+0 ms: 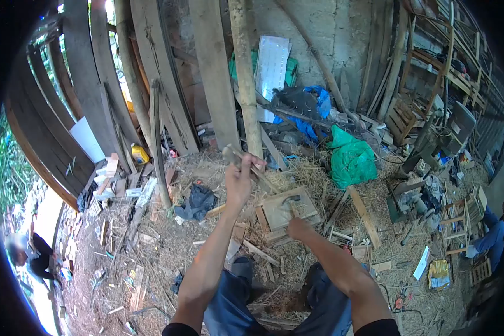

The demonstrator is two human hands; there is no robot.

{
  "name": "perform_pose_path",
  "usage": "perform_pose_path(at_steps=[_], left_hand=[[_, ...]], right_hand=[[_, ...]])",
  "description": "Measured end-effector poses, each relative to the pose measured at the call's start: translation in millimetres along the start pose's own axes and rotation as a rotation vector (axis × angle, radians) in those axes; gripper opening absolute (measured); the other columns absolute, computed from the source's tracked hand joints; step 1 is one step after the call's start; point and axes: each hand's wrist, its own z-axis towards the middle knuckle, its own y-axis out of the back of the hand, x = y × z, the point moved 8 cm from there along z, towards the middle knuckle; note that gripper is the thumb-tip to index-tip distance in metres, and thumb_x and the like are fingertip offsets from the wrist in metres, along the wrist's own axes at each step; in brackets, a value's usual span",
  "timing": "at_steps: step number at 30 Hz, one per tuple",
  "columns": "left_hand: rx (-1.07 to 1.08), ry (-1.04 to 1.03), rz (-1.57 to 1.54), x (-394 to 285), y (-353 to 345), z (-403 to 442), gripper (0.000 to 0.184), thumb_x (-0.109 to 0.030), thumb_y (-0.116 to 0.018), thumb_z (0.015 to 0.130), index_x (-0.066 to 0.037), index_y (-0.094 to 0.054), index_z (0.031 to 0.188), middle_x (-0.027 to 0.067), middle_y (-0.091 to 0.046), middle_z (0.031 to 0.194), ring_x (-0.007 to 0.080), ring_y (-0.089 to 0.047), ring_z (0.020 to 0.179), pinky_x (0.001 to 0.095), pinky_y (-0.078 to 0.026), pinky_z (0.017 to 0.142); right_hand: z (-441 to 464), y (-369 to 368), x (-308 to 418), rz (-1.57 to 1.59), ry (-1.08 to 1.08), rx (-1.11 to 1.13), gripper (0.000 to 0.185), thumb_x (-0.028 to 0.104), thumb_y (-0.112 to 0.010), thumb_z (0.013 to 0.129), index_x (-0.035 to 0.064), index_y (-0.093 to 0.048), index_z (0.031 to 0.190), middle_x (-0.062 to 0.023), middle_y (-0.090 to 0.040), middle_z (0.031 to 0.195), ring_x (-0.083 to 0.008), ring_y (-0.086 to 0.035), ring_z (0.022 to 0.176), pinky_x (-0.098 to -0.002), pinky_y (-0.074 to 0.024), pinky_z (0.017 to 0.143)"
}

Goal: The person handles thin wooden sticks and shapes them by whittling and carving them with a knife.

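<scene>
Left hand (241, 175) curled round a stick (267, 183), held slanting above the far-left side of the wood block (276, 213); can't make out whether its low end touches. Right hand (301, 228) wrapped on the hammer (291, 199) handle, low over the block's near side; head sits over the block top, contact unclear. Block is on the ground ahead of the shoes (242, 267), between the forearms. My read: step in hand is positioning the stick, hammer ready. Next move calls for a steady stick, a firm seat on the block and left fingers clear of the hammer's path. Around that: plank (364, 218) right of the block, green sack (351, 159) beyond it, dark bag (199, 201) to the left, straw-like litter everywhere. Farther out: post (245, 84) straight ahead, yellow jug (140, 154) by the left boards, one person (36, 255) at far left, another in blue trousers (490, 232) at far right.
</scene>
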Motion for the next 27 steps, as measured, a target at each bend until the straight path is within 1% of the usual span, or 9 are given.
perform_pose_path(at_steps=[2,4,6,10,12,18,22,24,27], left_hand=[[-0.104,-0.008,-0.143,-2.4,17.7,3.7,0.035,-0.03,-0.045,0.097,0.001,-0.059,0.087,0.0092,-0.067,0.082,0.0126,-0.062,0.081,0.0258,-0.047,0.072],[0.006,0.18,-0.234,25.8,18.6,1.7,0.037,-0.031,-0.046,0.097,0.003,-0.059,0.088,0.0114,-0.066,0.084,0.0161,-0.063,0.082,0.0281,-0.05,0.073],[-0.031,0.262,-0.337,52.6,25.8,-0.8,0.037,-0.031,-0.045,0.096,0.003,-0.058,0.091,0.0133,-0.065,0.089,0.0188,-0.064,0.082,0.0302,-0.051,0.075],[-0.097,0.451,-0.497,82.0,30.2,-10.1,0.037,-0.031,-0.044,0.096,0.005,-0.053,0.103,0.0178,-0.062,0.102,0.0256,-0.064,0.086,0.0365,-0.054,0.082],[-0.078,0.464,-0.536,84.7,28.8,-12.9,0.037,-0.031,-0.044,0.096,0.005,-0.051,0.105,0.0182,-0.061,0.103,0.0265,-0.063,0.089,0.0367,-0.053,0.083],[-0.07,0.516,-0.637,94.7,36.6,-16.4,0.038,-0.036,-0.042,0.096,0.0,-0.051,0.108,0.0143,-0.06,0.109,0.0215,-0.062,0.092,0.0355,-0.052,0.082],[-0.025,0.725,-0.269,111.8,54.8,-38.4,0.044,-0.039,-0.055,0.091,0.0,-0.05,0.109,0.0112,-0.061,0.101,0.0188,-0.061,0.088,0.0321,-0.051,0.078],[0.292,0.759,-0.11,116.0,51.5,-54.9,0.045,-0.034,-0.061,0.088,0.003,-0.05,0.11,0.0114,-0.061,0.1,0.0186,-0.062,0.085,0.031,-0.053,0.074],[0.246,0.756,-0.044,119.2,73.7,-53.7,0.042,-0.026,-0.063,0.087,0.005,-0.049,0.112,0.0126,-0.061,0.099,0.0192,-0.063,0.083,0.031,-0.054,0.071]], right_hand=[[7.9,22.9,-4.0,-0.095,0.08,-0.168,0.028,0.021,-0.047,0.09,-0.0052,-0.058,0.09,-0.0227,-0.062,0.083,-0.0389,-0.062,0.078,-0.0449,-0.0509,0.064],[-6.8,68.7,3.7,-0.21,0.167,-0.316,0.031,0.022,-0.047,0.092,-0.0076,-0.056,0.088,-0.0204,-0.062,0.076,-0.0363,-0.062,0.071,-0.0454,-0.0501,0.063],[-34.9,122.2,-20.8,0.471,-0.185,-0.513,0.034,0.027,-0.047,0.093,-0.0062,-0.055,0.087,-0.017,-0.061,0.073,-0.0318,-0.062,0.066,-0.0412,-0.0508,0.064],[-25.1,121.4,-8.6,0.829,-0.035,-0.421,0.03,0.031,-0.058,0.088,0.0006,-0.057,0.085,-0.0105,-0.06,0.077,-0.0244,-0.06,0.073,-0.0396,-0.0469,0.065],[-13.6,108.9,14.9,1.219,0.153,-0.463,0.032,0.032,-0.065,0.082,0.0024,-0.052,0.087,-0.0089,-0.057,0.075,-0.0205,-0.057,0.071,-0.0361,-0.0442,0.064],[-19.4,127.5,55.9,1.046,0.209,-0.527,0.035,0.024,-0.075,0.072,0.0025,-0.051,0.088,-0.0044,-0.053,0.074,-0.0158,-0.052,0.069,-0.0318,-0.0426,0.065],[-17.8,128.2,69.2,1.03,0.175,-0.525,0.031,0.019,-0.073,0.075,0.0016,-0.051,0.089,-0.005,-0.055,0.078,-0.0168,-0.056,0.074,-0.0311,-0.0442,0.068],[-16.7,133.5,78.9,1.196,0.25,-0.614,0.024,0.018,-0.071,0.078,0.0047,-0.052,0.084,-0.0012,-0.05,0.068,-0.0123,-0.05,0.067,-0.0295,-0.04,0.062],[-6.8,132.6,95.1,1.143,0.182,-0.655,0.021,0.013,-0.065,0.084,0.0014,-0.054,0.096,-0.005,-0.057,0.073,-0.0142,-0.055,0.067,-0.0304,-0.0449,0.065]])
